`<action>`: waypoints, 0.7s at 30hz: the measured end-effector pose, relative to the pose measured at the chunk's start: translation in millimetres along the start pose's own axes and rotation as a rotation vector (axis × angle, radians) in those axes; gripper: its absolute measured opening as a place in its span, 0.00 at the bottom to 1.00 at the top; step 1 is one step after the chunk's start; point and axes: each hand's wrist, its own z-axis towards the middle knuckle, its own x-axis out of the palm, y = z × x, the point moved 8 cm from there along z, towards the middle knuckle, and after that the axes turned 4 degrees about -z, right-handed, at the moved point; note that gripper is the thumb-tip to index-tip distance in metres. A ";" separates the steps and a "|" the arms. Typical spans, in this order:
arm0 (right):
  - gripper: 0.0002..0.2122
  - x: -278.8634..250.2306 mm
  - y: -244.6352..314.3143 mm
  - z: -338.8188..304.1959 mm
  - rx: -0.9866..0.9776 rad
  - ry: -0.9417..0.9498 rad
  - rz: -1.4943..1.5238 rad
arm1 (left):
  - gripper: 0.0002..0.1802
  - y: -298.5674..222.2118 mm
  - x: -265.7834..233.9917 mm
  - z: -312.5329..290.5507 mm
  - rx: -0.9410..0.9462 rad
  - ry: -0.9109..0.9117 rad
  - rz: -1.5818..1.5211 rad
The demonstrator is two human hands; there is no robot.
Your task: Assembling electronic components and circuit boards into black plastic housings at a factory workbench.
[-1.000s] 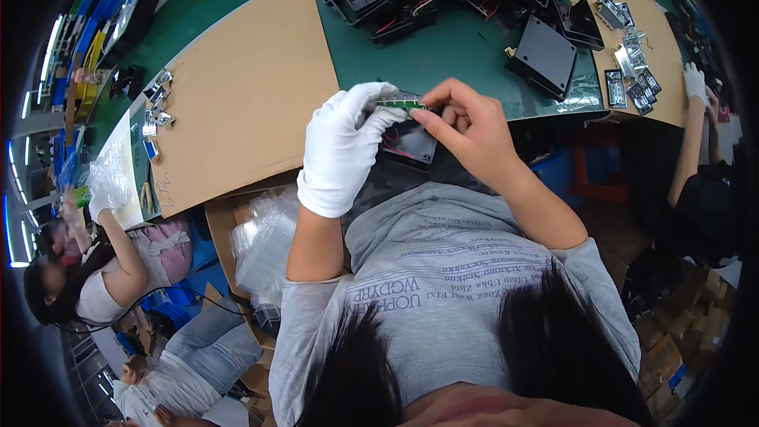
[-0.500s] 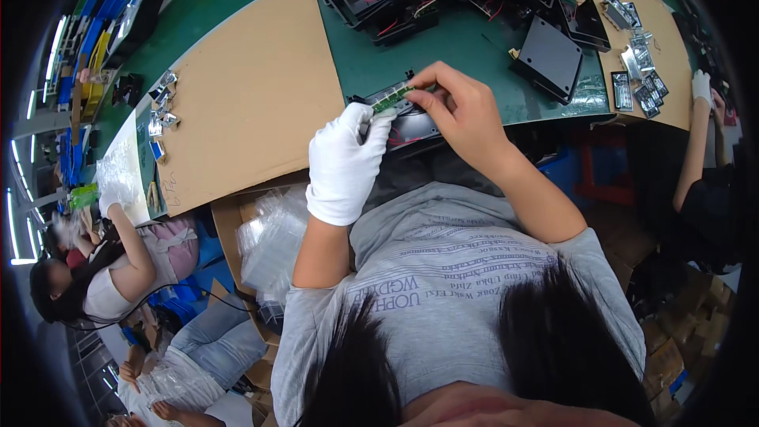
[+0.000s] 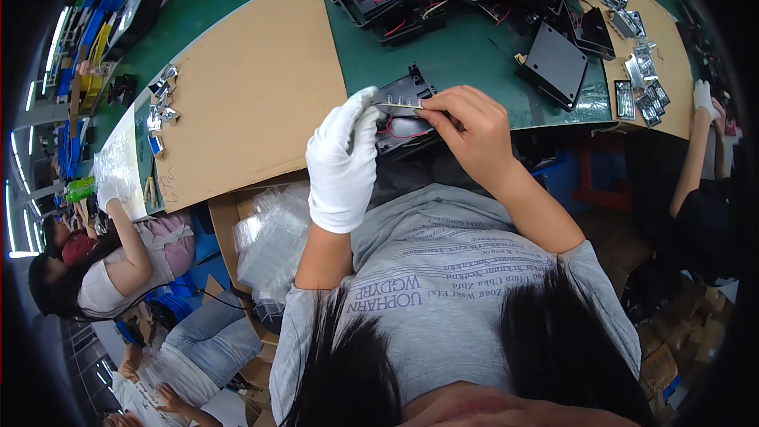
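A small circuit board [image 3: 402,103], seen nearly edge-on with several light parts along it, is held between my two hands. My left hand [image 3: 343,160], in a white glove, pinches its left end. At the other end, the bare thumb and fingers of my right hand [image 3: 472,128] grip the board. Under the board lies an opened black plastic housing [image 3: 413,81] at the table's near edge. Red wires [image 3: 406,136] curve over a silvery part inside it. My hands partly cover the housing.
Several black housings [image 3: 371,0] with wires are piled at the back; a closed black box [image 3: 554,63] sits right of my hands. Shiny metal-looking parts [image 3: 644,71] lie on cardboard at the right, more [image 3: 162,99] at the left. Clear plastic bags [image 3: 273,241] fill a carton. Co-workers sit either side.
The circuit board has tipped from showing its green face to nearly edge-on. My hands have shifted slightly, and more of the black housing and its red wires is uncovered.
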 end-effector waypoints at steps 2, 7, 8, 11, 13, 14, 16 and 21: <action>0.04 -0.6 -2.1 1.3 0.043 0.033 0.008 | 0.14 -17.6 3.7 0.6 0.127 0.051 0.229; 0.05 0.9 -3.2 -3.0 0.025 0.022 0.017 | 0.21 -31.7 10.8 -4.8 0.274 0.121 0.498; 0.05 0.4 -4.5 -3.1 0.058 0.012 0.004 | 0.22 -29.8 6.7 -0.1 0.250 0.137 0.465; 0.05 0.9 -8.6 -5.2 0.063 0.026 0.022 | 0.18 -24.7 -39.0 35.1 0.181 0.057 0.361; 0.05 0.3 -11.4 -2.6 0.090 0.038 0.017 | 0.16 16.9 -83.9 67.3 0.170 -0.050 0.637; 0.05 2.6 -10.1 -0.9 0.078 0.043 0.029 | 0.15 48.0 -115.2 80.8 0.124 -0.105 0.749; 0.05 7.1 -13.1 -0.9 0.108 0.076 0.141 | 0.14 118.4 -176.6 112.7 -0.105 -0.096 0.975; 0.05 7.4 -26.7 -2.3 0.187 0.095 0.242 | 0.16 189.5 -210.6 161.6 -0.059 0.062 0.840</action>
